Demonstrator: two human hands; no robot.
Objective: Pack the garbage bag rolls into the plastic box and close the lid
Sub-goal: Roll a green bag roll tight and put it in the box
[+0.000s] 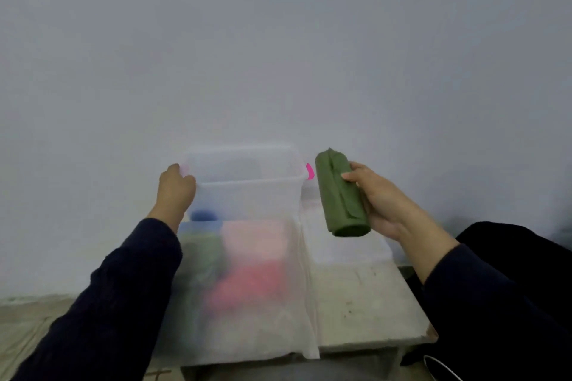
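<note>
Green roll (342, 193) is up in the air just right of the box, tilted, top end near the pink latch (309, 171), not touching it. Right hand (382, 199) holds the roll from its right side, fingers curled round behind it, thumb tip pressed on the front. Clear plastic box (247, 182) sits left of the roll, top open, no lid on it. Left hand (176, 192) grips the box's left rim, fingers curled over the edge (fingertips hidden behind the frosted wall). Inside or behind the box: a blue roll (202, 215) low at the left, then green and pink shapes lower down, too blurred through the plastic to say which are rolls or whether they are in the box. Open mouth of the box has free room above it. Box stands on a worn pale table (371, 303); its near edge and right corner show, its left side is covered by the box and a dark sleeve (102, 303). Plain grey wall (278, 40) behind. White cord (442, 368) cut off at the bottom right.
</note>
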